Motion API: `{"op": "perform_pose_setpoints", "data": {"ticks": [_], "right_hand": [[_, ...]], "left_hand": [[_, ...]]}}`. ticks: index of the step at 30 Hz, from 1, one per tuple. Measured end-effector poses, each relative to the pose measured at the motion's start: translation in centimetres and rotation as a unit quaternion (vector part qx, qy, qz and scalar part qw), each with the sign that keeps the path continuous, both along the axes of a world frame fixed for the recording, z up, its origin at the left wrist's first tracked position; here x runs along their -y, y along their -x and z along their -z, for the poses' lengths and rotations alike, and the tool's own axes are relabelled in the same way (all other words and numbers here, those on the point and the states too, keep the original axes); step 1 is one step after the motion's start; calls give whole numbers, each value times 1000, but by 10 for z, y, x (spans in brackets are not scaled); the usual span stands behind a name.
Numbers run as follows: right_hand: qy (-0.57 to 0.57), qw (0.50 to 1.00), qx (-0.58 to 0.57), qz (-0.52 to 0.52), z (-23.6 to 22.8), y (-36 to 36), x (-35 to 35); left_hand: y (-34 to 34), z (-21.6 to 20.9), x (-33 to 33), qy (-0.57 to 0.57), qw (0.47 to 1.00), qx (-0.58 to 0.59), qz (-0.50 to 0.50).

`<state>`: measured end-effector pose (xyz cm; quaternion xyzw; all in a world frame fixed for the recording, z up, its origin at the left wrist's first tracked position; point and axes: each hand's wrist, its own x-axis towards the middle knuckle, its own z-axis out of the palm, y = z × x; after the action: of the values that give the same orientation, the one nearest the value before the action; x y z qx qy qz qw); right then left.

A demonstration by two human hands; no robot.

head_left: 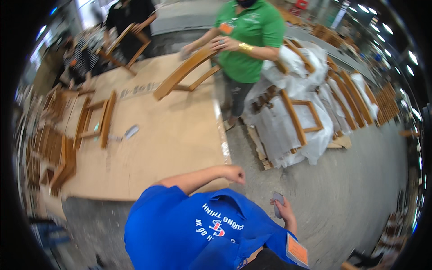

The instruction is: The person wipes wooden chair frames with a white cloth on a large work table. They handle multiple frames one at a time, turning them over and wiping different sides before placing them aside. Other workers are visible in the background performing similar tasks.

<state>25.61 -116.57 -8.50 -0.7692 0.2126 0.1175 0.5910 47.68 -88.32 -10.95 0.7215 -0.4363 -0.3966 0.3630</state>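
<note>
My left hand (234, 173) is held over the table's right front corner, its fingers curled into a loose fist with nothing showing in them. Lower and to the right, my right hand (285, 209) grips a grey sanding pad (278, 204) beside my body, above the concrete floor. A similar grey pad (131, 131) lies on the cardboard-covered table (157, 157). Left of that pad stands a small brown wooden frame (106, 119). Across the table, a person in a green shirt (249, 40) holds a curved wooden frame (186, 72) tilted over the tabletop.
Several wooden frames (63, 162) are stacked along the table's left side. To the right, a pallet carries wooden frames with white wrapping (288, 121). At the far left end, a person in black (128, 18) handles another frame (128, 49), with someone in stripes nearby.
</note>
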Motion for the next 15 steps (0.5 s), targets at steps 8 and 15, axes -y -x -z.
{"op": "perform_pose_setpoints", "data": {"ticks": [8,15], "right_hand": [[41,974,16,-222,8,-47,-19],[67,901,14,-429,14,-71,-73]], "left_hand": [[55,-21,-81,-68,966,48,-243],[210,-19,-169,-137,903,-69,-402]]}}
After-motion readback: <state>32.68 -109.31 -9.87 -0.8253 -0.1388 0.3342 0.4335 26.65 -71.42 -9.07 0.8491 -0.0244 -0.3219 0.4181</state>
